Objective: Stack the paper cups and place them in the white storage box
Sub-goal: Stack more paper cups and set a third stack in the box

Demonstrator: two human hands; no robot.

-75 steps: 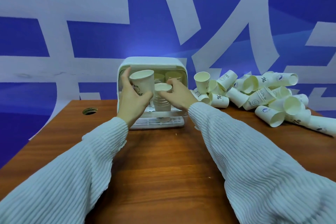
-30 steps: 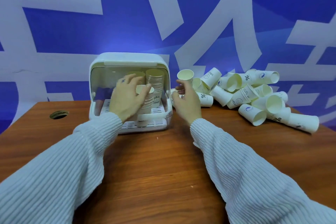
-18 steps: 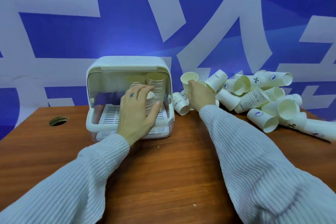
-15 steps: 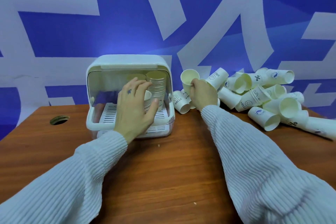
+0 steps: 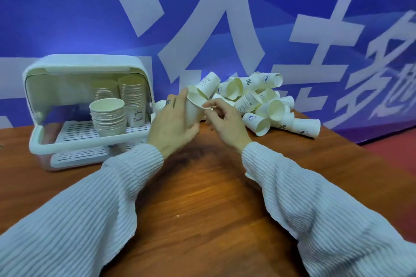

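Half a second ago the left hand (image 5: pixel 173 123) lay against the front stack inside the box (image 5: pixel 87 105), and the right hand (image 5: pixel 227 123) held one cup up by the loose pile. Now both hands meet over the table (image 5: pixel 202 209), between the box and the pile (image 5: pixel 265 101), and the left hand is out of the box.

The left hand wraps a cup (image 5: pixel 193 112), fingers behind it and thumb under its base. The cup is tilted, long axis slanting, mouth up and to the right, toward the pile. The right hand pinches its rim with thumb and forefinger, the other fingers loosely curled. Whether a second cup is nested inside cannot be told.

The box sits on the left of the table, open side toward the viewer. On its slotted tray a front stack (image 5: pixel 108 117) stands upright, mouth up. Two taller stacks (image 5: pixel 131 96) stand behind it, also upright.

The pile lies on the right, near the blue wall (image 5: pixel 90 7); most cups there are on their sides, mouths in mixed directions. One cup (image 5: pixel 208 84) is tipped, base up, just behind the held cup.
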